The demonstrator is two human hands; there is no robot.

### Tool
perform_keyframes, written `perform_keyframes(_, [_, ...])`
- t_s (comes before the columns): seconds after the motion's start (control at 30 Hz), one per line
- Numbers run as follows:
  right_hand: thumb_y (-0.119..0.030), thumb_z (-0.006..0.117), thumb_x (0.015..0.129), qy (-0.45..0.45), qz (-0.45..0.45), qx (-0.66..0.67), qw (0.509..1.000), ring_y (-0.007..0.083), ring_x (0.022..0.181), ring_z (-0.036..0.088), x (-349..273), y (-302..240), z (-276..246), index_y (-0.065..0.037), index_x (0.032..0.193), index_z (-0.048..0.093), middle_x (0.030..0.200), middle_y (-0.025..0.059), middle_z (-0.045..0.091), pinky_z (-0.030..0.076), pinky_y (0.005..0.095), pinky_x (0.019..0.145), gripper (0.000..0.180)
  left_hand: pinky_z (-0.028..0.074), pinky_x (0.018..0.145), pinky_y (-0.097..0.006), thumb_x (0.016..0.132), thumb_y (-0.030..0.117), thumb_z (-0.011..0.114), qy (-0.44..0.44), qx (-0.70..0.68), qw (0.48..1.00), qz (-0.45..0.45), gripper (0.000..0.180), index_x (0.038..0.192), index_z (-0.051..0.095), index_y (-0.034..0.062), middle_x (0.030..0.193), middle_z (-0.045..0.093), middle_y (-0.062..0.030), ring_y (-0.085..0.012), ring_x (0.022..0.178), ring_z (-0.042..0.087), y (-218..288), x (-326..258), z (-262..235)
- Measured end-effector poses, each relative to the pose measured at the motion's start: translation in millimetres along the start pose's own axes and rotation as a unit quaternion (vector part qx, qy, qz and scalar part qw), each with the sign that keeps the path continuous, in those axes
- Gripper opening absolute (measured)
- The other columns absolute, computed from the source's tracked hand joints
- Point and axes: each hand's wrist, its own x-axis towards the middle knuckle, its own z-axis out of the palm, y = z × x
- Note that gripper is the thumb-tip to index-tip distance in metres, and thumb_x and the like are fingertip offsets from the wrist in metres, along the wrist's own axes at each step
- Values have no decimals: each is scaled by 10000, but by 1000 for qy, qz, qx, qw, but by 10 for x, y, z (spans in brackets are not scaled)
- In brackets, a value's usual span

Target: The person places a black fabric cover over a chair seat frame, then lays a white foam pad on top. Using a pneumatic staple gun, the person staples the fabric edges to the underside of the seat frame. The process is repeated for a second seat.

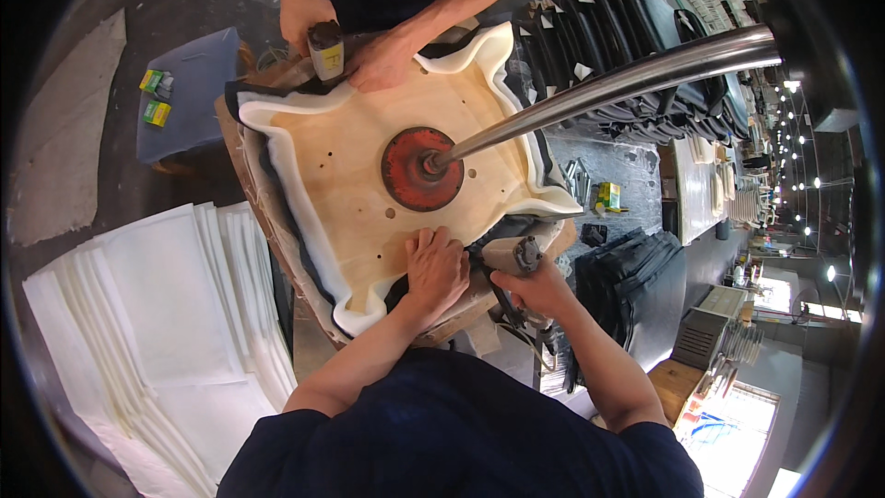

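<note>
A square light-wood panel [355,189] with white foam [309,212] round its edges lies face up, black cover material [277,175] showing beneath the foam. A red round disc [406,171] on a shiny metal rod [608,78] presses on its middle. At the near edge, my left hand [438,269] has bent fingers on the wood, closed over the cover's edge. My right hand [544,290] grips a grey staple gun [512,255], its nose beside the panel's near edge. Across from me, a co-worker's hand [306,14] holds another staple gun [326,53]; the other hand [383,63] presses the far edge.
White sheets [157,304] are stacked at the left. Small yellow-green boxes [157,112] sit on a blue-grey surface [194,83]. Black covered pieces [636,28] fill the far right, and black sheets [627,281] lie near my right arm. The metal rod slants above the panel.
</note>
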Motion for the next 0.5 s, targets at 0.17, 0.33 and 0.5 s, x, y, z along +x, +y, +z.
perform_keyframes(0.17, [-298,908,896,-8,25,-39,999,124,557,656,-19,-225,20,22,1096,771,773,53,743,529,320,540,402,386,906,-501,894,199,776,-3,10,1000,-2,142,818,709,99,1016,601,-88,-337,1090,548,-17,-25,7])
perform_keyframes(0.33, [-302,913,882,16,14,-42,999,138,563,674,7,-177,89,33,1084,780,802,78,766,542,328,548,413,391,905,-503,896,205,777,-14,25,1000,1,139,831,715,99,1026,608,-89,-335,1092,550,-7,-25,6])
perform_keyframes(0.5, [-308,923,871,61,-38,-72,995,155,559,677,82,-7,143,33,1093,776,785,80,758,545,333,543,433,396,908,-503,892,242,775,9,32,996,86,144,888,725,107,1027,596,-97,-325,1107,538,-125,-66,-68])
